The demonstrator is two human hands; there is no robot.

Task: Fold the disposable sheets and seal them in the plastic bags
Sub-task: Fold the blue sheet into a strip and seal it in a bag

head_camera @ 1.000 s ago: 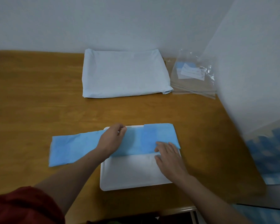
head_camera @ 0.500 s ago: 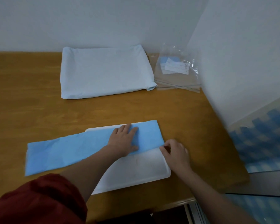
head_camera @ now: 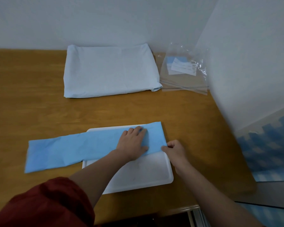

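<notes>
The right grip (head_camera: 174, 150) pinches the near right corner of the one blue sheet (head_camera: 72, 149), thumb and curled fingers closed on its edge just off the right side of the tray (head_camera: 138, 177). The left grip (head_camera: 133, 143) lies beside it to the left, flat and relaxed with fingers straight, palm pressing down on the right part of the same sheet; the two are close but not touching. The sheet is folded into a long narrow strip that runs left to right. Its right part lies across the far side of the single white tray and under the left grip, while its left part reaches well past the tray's left edge onto the bare wooden counter (head_camera: 31, 104). The near part of the tray shows uncovered between the two forearms. A red sleeve (head_camera: 47, 202) covers the left arm near the camera; the right forearm is bare. Well beyond the tray, against the far wall, sits one white folded pile (head_camera: 110, 71), lying flat. Just to its right, in the far right corner of the counter, lie clear bags (head_camera: 184, 79) stacked on each other with white labels showing through; how many bags there are cannot be told.
</notes>
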